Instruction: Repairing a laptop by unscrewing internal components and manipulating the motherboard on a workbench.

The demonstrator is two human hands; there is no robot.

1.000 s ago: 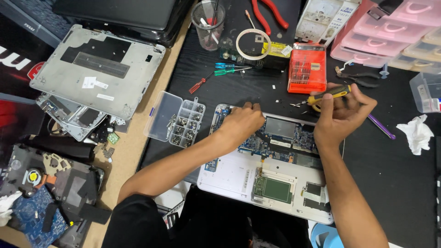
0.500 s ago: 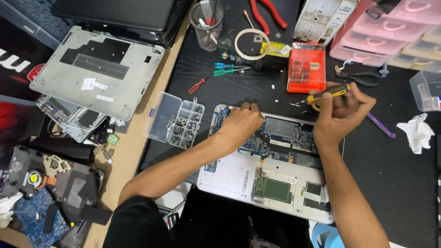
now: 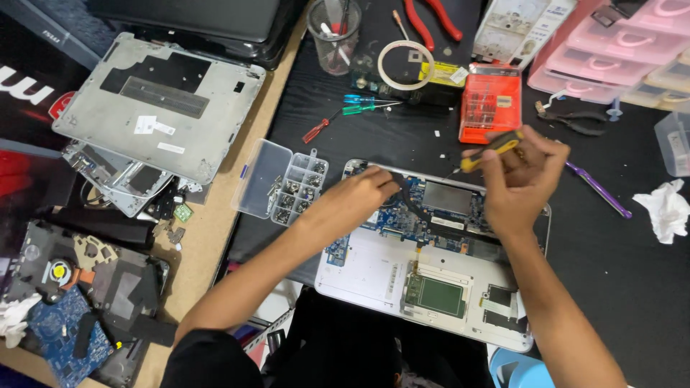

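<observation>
From the head view, the left hand (image 3: pixel 363 192) rests on the upper left part of an opened laptop base (image 3: pixel 392 276), its fingertips pinched down on the blue circuit board (image 3: pixel 402 219) – whether they clasp something small cannot be told. The right hand (image 3: pixel 519 178) hovers over the upper right of the same base, its grip clenched round a yellow-handled screwdriver (image 3: pixel 489 144) whose thin tip points down and left toward the board. The laptop base lies on the black surface (image 3: pixel 632 287) right before the person, its green trackpad board (image 3: pixel 435 294) toward the body. Just left of the left hand stands a clear compartment box of screws (image 3: pixel 287 188), lid open. Beyond the hands lie an orange bit case (image 3: pixel 490 100), a roll of tape (image 3: pixel 405 65) and red-handled pliers (image 3: pixel 431 21) – and on the far left, a grey laptop cover (image 3: pixel 154 108)
</observation>
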